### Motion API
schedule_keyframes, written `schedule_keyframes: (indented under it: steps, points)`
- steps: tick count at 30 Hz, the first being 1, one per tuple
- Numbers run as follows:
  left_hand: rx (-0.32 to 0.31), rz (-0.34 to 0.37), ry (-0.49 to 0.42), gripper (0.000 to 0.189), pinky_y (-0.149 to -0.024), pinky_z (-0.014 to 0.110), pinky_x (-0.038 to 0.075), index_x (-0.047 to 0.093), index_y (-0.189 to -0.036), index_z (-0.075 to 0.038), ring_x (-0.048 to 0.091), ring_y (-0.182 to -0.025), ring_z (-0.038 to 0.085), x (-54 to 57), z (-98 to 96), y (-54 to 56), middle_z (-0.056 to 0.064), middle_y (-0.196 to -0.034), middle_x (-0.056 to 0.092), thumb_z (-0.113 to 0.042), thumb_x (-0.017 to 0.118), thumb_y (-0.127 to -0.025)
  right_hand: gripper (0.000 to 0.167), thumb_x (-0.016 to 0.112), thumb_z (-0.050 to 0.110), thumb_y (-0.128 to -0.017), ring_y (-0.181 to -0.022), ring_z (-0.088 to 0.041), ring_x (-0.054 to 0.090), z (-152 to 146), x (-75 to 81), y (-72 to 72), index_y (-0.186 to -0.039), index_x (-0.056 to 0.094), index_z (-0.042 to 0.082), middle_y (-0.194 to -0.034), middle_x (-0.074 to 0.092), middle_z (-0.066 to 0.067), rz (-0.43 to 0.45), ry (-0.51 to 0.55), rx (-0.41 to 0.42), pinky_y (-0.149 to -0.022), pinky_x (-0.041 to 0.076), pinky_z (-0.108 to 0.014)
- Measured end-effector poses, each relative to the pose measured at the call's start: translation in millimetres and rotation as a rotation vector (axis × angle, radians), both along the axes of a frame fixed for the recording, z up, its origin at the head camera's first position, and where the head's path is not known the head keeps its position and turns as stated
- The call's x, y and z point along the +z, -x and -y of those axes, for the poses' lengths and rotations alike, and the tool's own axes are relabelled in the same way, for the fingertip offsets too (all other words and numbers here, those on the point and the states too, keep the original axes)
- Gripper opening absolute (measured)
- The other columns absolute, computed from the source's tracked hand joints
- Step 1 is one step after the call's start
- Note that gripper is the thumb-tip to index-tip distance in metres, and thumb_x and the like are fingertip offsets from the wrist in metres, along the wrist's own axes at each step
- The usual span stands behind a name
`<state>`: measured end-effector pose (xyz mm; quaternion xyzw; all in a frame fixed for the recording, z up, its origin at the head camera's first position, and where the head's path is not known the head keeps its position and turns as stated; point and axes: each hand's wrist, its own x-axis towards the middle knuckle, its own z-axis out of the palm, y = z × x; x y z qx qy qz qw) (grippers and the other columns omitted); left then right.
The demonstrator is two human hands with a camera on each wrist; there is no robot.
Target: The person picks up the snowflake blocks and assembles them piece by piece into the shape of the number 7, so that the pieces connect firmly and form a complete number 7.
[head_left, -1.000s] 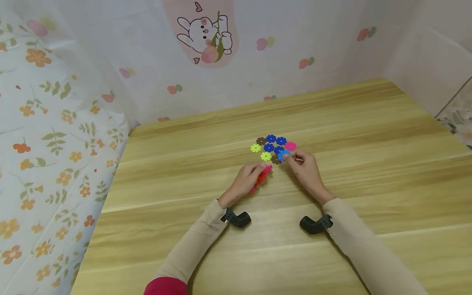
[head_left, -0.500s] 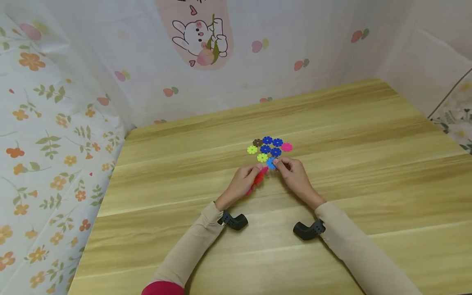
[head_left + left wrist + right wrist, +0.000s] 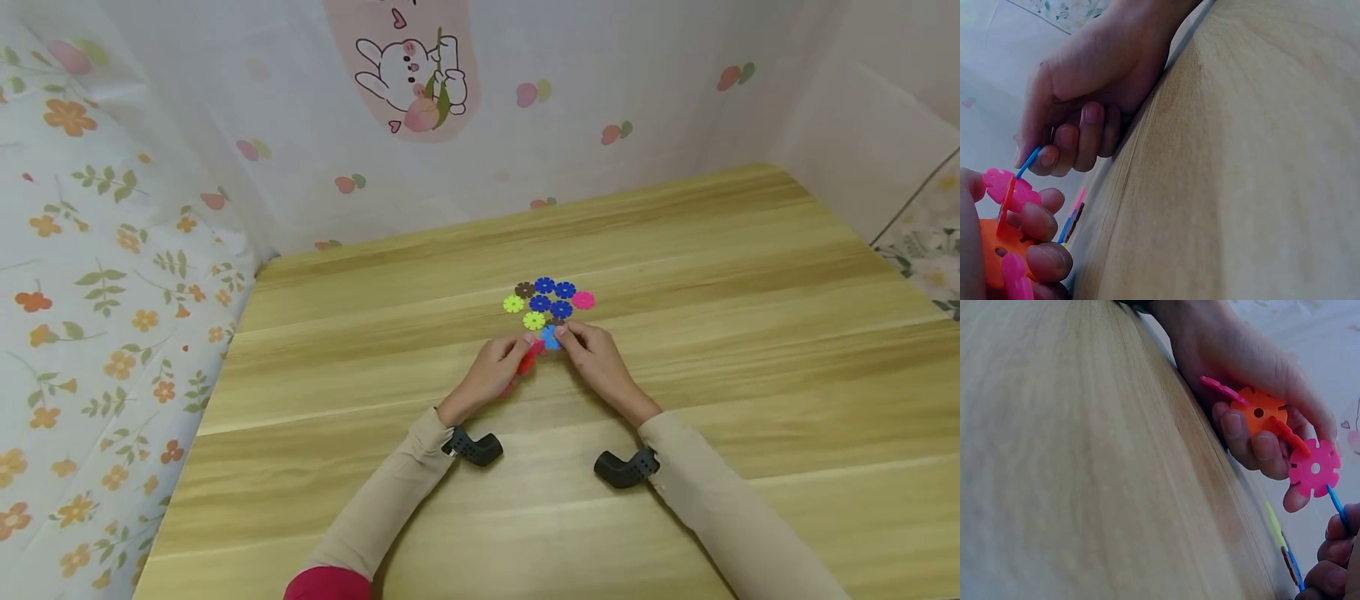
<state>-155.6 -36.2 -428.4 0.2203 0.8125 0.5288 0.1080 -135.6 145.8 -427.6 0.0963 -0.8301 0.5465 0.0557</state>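
In the head view my left hand (image 3: 492, 367) holds a short chain of pink and orange notched discs. The right wrist view shows the chain's orange disc (image 3: 1244, 419) against the left fingers, with a pink disc (image 3: 1315, 478) at its end. Between thumb and forefinger my right hand (image 3: 602, 360) pinches a light blue notched disc (image 3: 551, 337). Its edge meets the pink end disc, seen edge-on in the left wrist view as a blue disc (image 3: 1029, 162). Whether the slots are engaged I cannot tell.
Just beyond the hands, several loose discs lie flat on the wooden table (image 3: 360, 350): dark blue (image 3: 540, 303), yellow-green (image 3: 534, 321), brown (image 3: 525, 290) and pink (image 3: 583, 300). A patterned cloth (image 3: 292, 167) hangs behind the table.
My right hand has brought the light blue disc leftward and nearer from the loose discs to the end of the chain. The left hand has stayed nearly in place.
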Motion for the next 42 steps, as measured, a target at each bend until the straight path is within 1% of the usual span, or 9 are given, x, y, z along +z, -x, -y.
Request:
schedule_keyframes:
  steps: [2, 10, 14, 19, 27, 31, 35, 36, 42]
  points:
    - [-0.005, -0.004, 0.012, 0.047, -0.041, 0.023, 0.031, 0.054, -0.07, -0.006, 0.038, -0.042, 0.011, -0.4, 0.9, -0.2, 0.001, -0.054, 0.044, -0.038, 0.037, -0.101, 0.037, 0.045, 0.028, -0.099, -0.059, -0.017, 0.034, 0.8, -1.6, -0.3, -0.069, 0.044, 0.007, -0.061, 0.036, -0.003, -0.008, -0.014, 0.007, -0.054, 0.028, -0.026]
    - [-0.026, -0.04, 0.041, 0.045, -0.043, 0.023, 0.033, 0.052, -0.072, -0.008, 0.039, -0.042, 0.011, -0.7, 0.9, 1.0, 0.0, -0.052, 0.043, -0.037, 0.036, -0.101, 0.037, 0.041, 0.03, -0.101, -0.057, -0.016, 0.032, 1.4, -3.5, 0.5, -0.07, 0.043, 0.009, -0.061, 0.034, -0.002, -0.027, -0.063, 0.021, -0.053, 0.027, -0.026]
    - [-0.049, -0.06, 0.047, 0.043, -0.045, 0.023, 0.035, 0.057, -0.079, -0.006, 0.041, -0.044, 0.011, 0.9, 1.2, 2.1, 0.0, -0.055, 0.045, -0.036, 0.035, -0.101, 0.038, 0.04, 0.031, -0.101, -0.058, -0.016, 0.033, 1.6, -2.2, 2.6, -0.07, 0.043, 0.009, -0.061, 0.034, -0.001, -0.028, -0.066, 0.024, -0.053, 0.028, -0.026]
    - [-0.073, -0.042, 0.036, 0.042, -0.044, 0.023, 0.035, 0.06, -0.088, -0.006, 0.042, -0.045, 0.011, 0.5, 0.4, 3.9, 0.001, -0.06, 0.047, -0.038, 0.036, -0.101, 0.041, 0.042, 0.031, -0.1, -0.057, -0.016, 0.033, 1.0, -1.6, 4.2, -0.068, 0.044, 0.007, -0.06, 0.035, -0.002, -0.025, -0.036, 0.01, -0.052, 0.029, -0.026]
    - [-0.055, -0.037, 0.023, 0.044, -0.047, 0.024, 0.039, 0.061, -0.091, -0.005, 0.045, -0.046, 0.011, -0.8, 2.9, 3.0, 0.001, -0.061, 0.049, -0.04, 0.036, -0.101, 0.043, 0.044, 0.033, -0.099, -0.057, -0.016, 0.035, 5.2, -3.1, 4.5, -0.068, 0.048, 0.003, -0.06, 0.038, -0.003, 0.005, -0.004, 0.003, -0.05, 0.03, -0.025]
    - [-0.042, -0.02, 0.0, 0.045, -0.049, 0.024, 0.041, 0.061, -0.087, -0.004, 0.047, -0.048, 0.012, -2.3, 5.1, 0.8, 0.001, -0.062, 0.051, -0.039, 0.036, -0.1, 0.042, 0.043, 0.032, -0.1, -0.056, -0.016, 0.034, 8.0, -4.8, 3.6, -0.068, 0.046, 0.005, -0.059, 0.037, -0.003, -0.005, -0.023, 0.012, -0.05, 0.029, -0.025]
    - [-0.039, -0.039, -0.006, 0.047, -0.05, 0.024, 0.041, 0.06, -0.087, -0.005, 0.047, -0.05, 0.012, -2.2, 4.9, 0.5, 0.001, -0.063, 0.053, -0.043, 0.036, -0.1, 0.041, 0.043, 0.033, -0.099, -0.056, -0.014, 0.033, 8.4, -5.1, 3.0, -0.068, 0.047, 0.007, -0.059, 0.036, -0.001, -0.018, -0.034, 0.0, -0.051, 0.029, -0.025]
    - [-0.039, -0.046, -0.006, 0.048, -0.05, 0.024, 0.041, 0.061, -0.089, -0.005, 0.047, -0.05, 0.011, -1.9, 4.3, 0.7, 0.001, -0.063, 0.053, -0.044, 0.035, -0.099, 0.04, 0.044, 0.031, -0.099, -0.057, -0.014, 0.033, 9.5, 0.3, 0.5, -0.068, 0.047, 0.006, -0.059, 0.036, -0.001, -0.021, -0.027, -0.008, -0.052, 0.029, -0.025]
    - [-0.056, -0.061, 0.001, 0.048, -0.051, 0.024, 0.041, 0.061, -0.092, -0.006, 0.047, -0.05, 0.011, -0.7, 1.6, 2.1, 0.0, -0.065, 0.054, -0.046, 0.035, -0.099, 0.041, 0.05, 0.028, -0.098, -0.055, -0.015, 0.036, 7.8, 2.7, -0.9, -0.065, 0.049, 0.003, -0.057, 0.039, -0.002, -0.036, 0.052, -0.02, -0.051, 0.03, -0.025]
